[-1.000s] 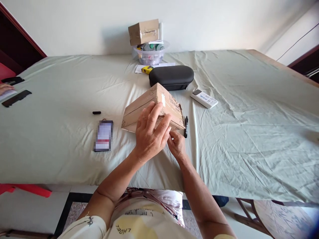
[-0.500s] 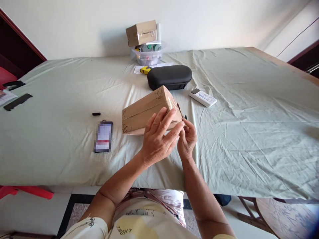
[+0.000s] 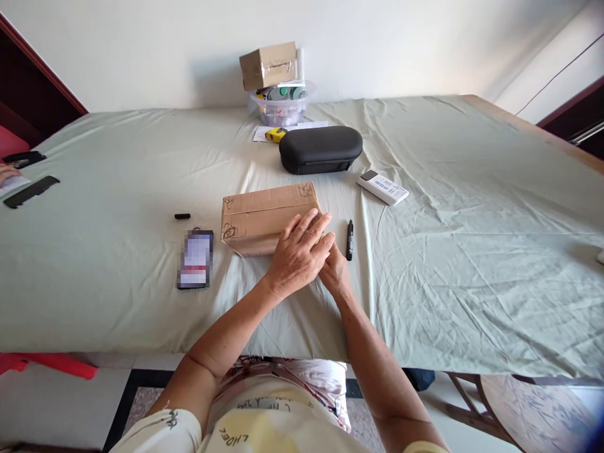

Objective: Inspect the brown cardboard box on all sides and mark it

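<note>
Beyond the hands and mostly to their left, a cardboard box lies on a pale green cloth covering the table. The left hand rests over its near right corner, fingers extended and slightly spread; the right hand is tucked partly beneath, so its grip cannot be told. A black marker lies just right of it. Farther back sit a black case and, near the white wall, a clear tub topped by a smaller carton.
</note>
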Available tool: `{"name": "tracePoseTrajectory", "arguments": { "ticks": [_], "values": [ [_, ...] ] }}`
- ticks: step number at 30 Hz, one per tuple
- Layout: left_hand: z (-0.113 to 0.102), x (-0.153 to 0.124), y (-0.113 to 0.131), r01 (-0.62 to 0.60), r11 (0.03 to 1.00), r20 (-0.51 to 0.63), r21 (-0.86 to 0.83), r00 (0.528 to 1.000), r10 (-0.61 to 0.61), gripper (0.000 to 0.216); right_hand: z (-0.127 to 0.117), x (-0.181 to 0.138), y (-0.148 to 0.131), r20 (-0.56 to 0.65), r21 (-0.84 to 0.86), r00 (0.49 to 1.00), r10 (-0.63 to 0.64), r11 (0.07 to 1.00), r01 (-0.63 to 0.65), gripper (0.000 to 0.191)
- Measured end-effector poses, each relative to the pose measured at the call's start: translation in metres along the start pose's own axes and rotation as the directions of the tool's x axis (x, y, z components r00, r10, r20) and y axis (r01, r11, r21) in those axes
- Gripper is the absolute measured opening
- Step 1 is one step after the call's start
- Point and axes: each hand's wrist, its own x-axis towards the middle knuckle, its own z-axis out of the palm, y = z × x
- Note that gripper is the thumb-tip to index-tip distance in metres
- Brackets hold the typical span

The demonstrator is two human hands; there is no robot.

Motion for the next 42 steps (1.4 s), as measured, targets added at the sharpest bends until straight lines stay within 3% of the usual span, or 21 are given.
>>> {"name": "tracePoseTrajectory", "arguments": {
  "ticks": [6, 13, 17, 21, 25, 28, 32, 35, 39, 42],
  "values": [
    [0.006, -0.006, -0.002, -0.005, 0.998, 0.045, -0.055, 0.999, 0.008, 0.023, 0.000, 0.002, 0.018, 0.068, -0.209, 0.997, -0.022, 0.977, 0.035, 0.043],
    [0.008, -0.006, -0.002, 0.003, 0.998, 0.007, -0.068, 1.000, -0.003, 0.023, 0.005, 0.004, 0.029, 0.016, -0.339, 0.985, -0.173, 0.926, 0.168, 0.048],
    [0.011, -0.008, -0.001, -0.013, 0.998, -0.048, -0.058, 0.999, 0.011, 0.022, 0.003, 0.005, 0.033, 0.037, -0.390, 0.990, -0.137, 0.910, 0.141, 0.046],
    [0.012, -0.012, -0.003, -0.016, 0.996, 0.019, -0.088, 1.000, 0.018, 0.035, 0.000, 0.005, 0.035, 0.063, -0.422, 0.992, -0.111, 0.897, 0.128, 0.047],
    [0.013, -0.015, -0.004, 0.016, 0.989, 0.089, -0.145, 0.996, -0.003, 0.049, 0.002, 0.004, 0.025, 0.044, -0.325, 0.993, -0.107, 0.939, 0.115, 0.047],
    [0.012, -0.016, -0.002, 0.018, 0.988, 0.061, -0.152, 0.998, -0.009, 0.055, 0.004, 0.002, 0.013, -0.100, -0.165, 0.988, -0.115, 0.981, 0.098, 0.049],
    [0.007, -0.016, 0.000, 0.021, 0.986, 0.045, -0.166, 0.999, -0.014, 0.059, 0.003, -0.003, -0.003, -0.266, -0.032, 0.943, -0.201, 0.979, 0.200, 0.046],
    [0.003, -0.015, 0.000, 0.039, 0.982, 0.042, -0.183, 0.999, -0.032, 0.062, 0.006, -0.006, -0.011, -0.256, -0.015, 0.937, -0.238, 0.970, 0.242, 0.036],
    [0.003, -0.015, -0.002, 0.035, 0.981, 0.059, -0.190, 0.998, -0.025, 0.063, 0.017, -0.002, -0.015, -0.186, 0.057, 0.968, -0.167, 0.982, 0.180, 0.043],
    [0.006, -0.017, -0.003, 0.016, 0.988, 0.076, -0.155, 0.997, -0.004, 0.063, 0.021, 0.001, -0.014, -0.220, 0.035, 0.961, -0.168, 0.983, 0.180, 0.043]
  ]
}}
